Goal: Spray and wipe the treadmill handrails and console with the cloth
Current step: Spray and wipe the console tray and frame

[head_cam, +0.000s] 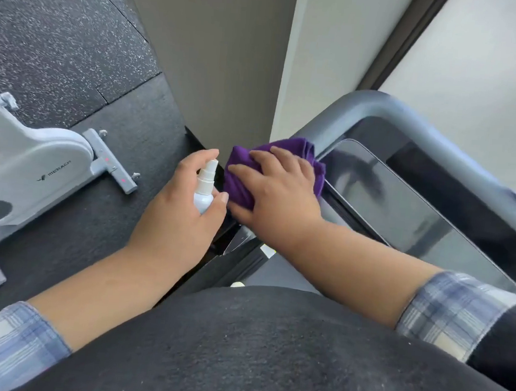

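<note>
The right hand (277, 194) presses flat on the purple cloth (245, 178), bunched at the near-left corner of the treadmill handrail (413, 121). The left hand (180, 216) grips the white spray bottle (204, 187) just beside it. The rail runs away to the right past the console (405, 208); the cloth hand is nearer.

Right hand (277, 194) presses purple cloth (246, 175) on handrail (413, 121); left hand (177, 216) grips spray bottle (204, 190)

Blue plaid rolled sleeves (446, 311); black top (268, 352)
</note>
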Motion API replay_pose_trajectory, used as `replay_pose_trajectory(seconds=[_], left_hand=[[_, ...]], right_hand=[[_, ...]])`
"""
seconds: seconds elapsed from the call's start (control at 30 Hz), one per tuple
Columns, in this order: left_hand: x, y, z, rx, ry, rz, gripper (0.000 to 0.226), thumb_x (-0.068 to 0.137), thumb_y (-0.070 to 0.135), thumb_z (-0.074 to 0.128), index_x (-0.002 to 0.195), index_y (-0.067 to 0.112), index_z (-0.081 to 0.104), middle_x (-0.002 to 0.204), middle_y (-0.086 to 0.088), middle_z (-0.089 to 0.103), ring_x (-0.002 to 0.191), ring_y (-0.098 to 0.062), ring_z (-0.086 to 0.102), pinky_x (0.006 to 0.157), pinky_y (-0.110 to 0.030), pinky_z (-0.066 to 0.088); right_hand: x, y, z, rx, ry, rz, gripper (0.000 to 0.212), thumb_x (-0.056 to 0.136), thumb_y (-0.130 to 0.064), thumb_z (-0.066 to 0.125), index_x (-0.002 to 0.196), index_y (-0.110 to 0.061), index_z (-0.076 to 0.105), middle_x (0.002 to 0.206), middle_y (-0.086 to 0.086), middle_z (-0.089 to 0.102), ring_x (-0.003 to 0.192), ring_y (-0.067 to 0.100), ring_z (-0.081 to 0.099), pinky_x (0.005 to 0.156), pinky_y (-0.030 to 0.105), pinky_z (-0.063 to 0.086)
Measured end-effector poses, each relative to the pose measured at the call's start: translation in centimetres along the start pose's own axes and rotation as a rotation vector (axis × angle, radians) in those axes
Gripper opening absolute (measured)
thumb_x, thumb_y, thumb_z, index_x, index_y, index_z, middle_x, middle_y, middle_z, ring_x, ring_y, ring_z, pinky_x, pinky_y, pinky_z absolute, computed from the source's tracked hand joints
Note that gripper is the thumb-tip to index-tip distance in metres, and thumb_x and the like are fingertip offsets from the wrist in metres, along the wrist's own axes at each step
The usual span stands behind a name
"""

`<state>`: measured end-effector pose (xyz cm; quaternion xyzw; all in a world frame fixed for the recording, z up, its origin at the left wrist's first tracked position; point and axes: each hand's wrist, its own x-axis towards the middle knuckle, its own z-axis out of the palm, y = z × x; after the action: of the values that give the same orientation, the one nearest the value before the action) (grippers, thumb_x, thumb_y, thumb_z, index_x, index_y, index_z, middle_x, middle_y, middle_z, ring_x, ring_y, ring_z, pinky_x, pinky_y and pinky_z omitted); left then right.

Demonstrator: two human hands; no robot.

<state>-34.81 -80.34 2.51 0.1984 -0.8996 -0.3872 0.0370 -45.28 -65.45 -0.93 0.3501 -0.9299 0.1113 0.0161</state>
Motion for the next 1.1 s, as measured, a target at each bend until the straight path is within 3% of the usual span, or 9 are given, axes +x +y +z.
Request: replay_pose_trajectory(seconds=[0.13, 0.23, 0.43, 0.57, 0.67, 0.77, 0.93, 1.1], left_hand=[[-0.1, -0.5, -0.2, -0.015, -0.054, 0.023, 0.053, 0.091, 0.037, 0.061, 0.134, 0.052, 0.034, 0.107, 0.014, 0.062, 0.086, -0.005, 0.056, 0.069, -0.027, 0.040], [-0.1, -0.6, 0.1, -0.009, -0.087, 0.052, 0.052, 0.089, 0.040, 0.059, 0.132, 0.056, 0.033, 0.105, 0.015, 0.062, 0.092, 0.003, 0.054, 0.068, -0.015, 0.039], [0.1, -0.2, -0.4, -0.027, -0.194, 0.097, 0.051, 0.089, 0.042, 0.058, 0.128, 0.063, 0.032, 0.104, 0.021, 0.062, 0.091, 0.002, 0.057, 0.072, -0.021, 0.043], [0.1, -0.1, -0.8, -0.045, -0.210, 0.112, 0.053, 0.089, 0.044, 0.058, 0.122, 0.072, 0.028, 0.101, 0.021, 0.063, 0.091, 0.000, 0.057, 0.074, -0.022, 0.044], [0.2, -0.7, -1.0, -0.051, -0.178, 0.107, 0.054, 0.089, 0.042, 0.060, 0.128, 0.065, 0.030, 0.103, 0.019, 0.063, 0.091, 0.002, 0.057, 0.074, -0.020, 0.043], [-0.1, -1.2, -1.3, -0.049, -0.155, 0.105, 0.054, 0.089, 0.041, 0.060, 0.130, 0.062, 0.031, 0.102, 0.019, 0.062, 0.093, 0.006, 0.054, 0.073, -0.015, 0.040], [-0.3, -1.6, -1.6, -0.047, -0.139, 0.119, 0.054, 0.090, 0.038, 0.061, 0.132, 0.056, 0.033, 0.096, 0.019, 0.062, 0.092, 0.004, 0.055, 0.071, -0.010, 0.038], [0.8, -1.3, -2.1, 0.034, -0.145, 0.152, 0.054, 0.088, 0.042, 0.059, 0.130, 0.059, 0.031, 0.104, 0.019, 0.059, 0.087, 0.018, 0.051, 0.063, -0.005, 0.036]], right_hand=[[-0.3, 0.5, 0.6, 0.064, 0.078, -0.037, 0.060, 0.076, -0.072, 0.060, 0.126, -0.038, 0.066, 0.130, -0.004, 0.061, 0.128, 0.028, 0.048, 0.105, 0.052, 0.032], [0.7, 2.1, 0.8, 0.085, 0.127, -0.019, 0.062, 0.075, -0.075, 0.059, 0.124, -0.038, 0.066, 0.127, -0.005, 0.062, 0.126, 0.026, 0.050, 0.105, 0.052, 0.033], [5.3, 10.5, -2.2, 0.065, 0.105, 0.308, 0.059, 0.078, -0.075, 0.049, 0.126, -0.042, 0.060, 0.137, -0.004, 0.055, 0.134, 0.025, 0.042, 0.113, 0.049, 0.025], [7.9, 14.2, -3.3, -0.012, 0.066, 0.504, 0.060, 0.075, -0.077, 0.045, 0.125, -0.046, 0.057, 0.138, -0.008, 0.052, 0.138, 0.026, 0.035, 0.114, 0.059, 0.012], [8.8, 14.0, -3.6, -0.020, 0.050, 0.580, 0.058, 0.074, -0.076, 0.042, 0.119, -0.043, 0.059, 0.135, -0.005, 0.053, 0.131, 0.028, 0.041, 0.110, 0.057, 0.021], [8.3, 11.7, -3.5, -0.031, 0.029, 0.527, 0.055, 0.076, -0.071, 0.045, 0.120, -0.041, 0.061, 0.134, -0.003, 0.054, 0.128, 0.030, 0.042, 0.105, 0.053, 0.029], [3.6, 2.4, -1.8, -0.001, 0.005, 0.264, 0.048, 0.075, -0.067, 0.052, 0.114, -0.040, 0.065, 0.121, -0.006, 0.061, 0.118, 0.029, 0.048, 0.098, 0.048, 0.035], [-1.1, -1.4, -0.8, 0.048, 0.025, 0.070, 0.051, 0.075, -0.057, 0.073, 0.122, -0.037, 0.066, 0.121, -0.004, 0.063, 0.113, 0.032, 0.053, 0.094, 0.049, 0.041]])
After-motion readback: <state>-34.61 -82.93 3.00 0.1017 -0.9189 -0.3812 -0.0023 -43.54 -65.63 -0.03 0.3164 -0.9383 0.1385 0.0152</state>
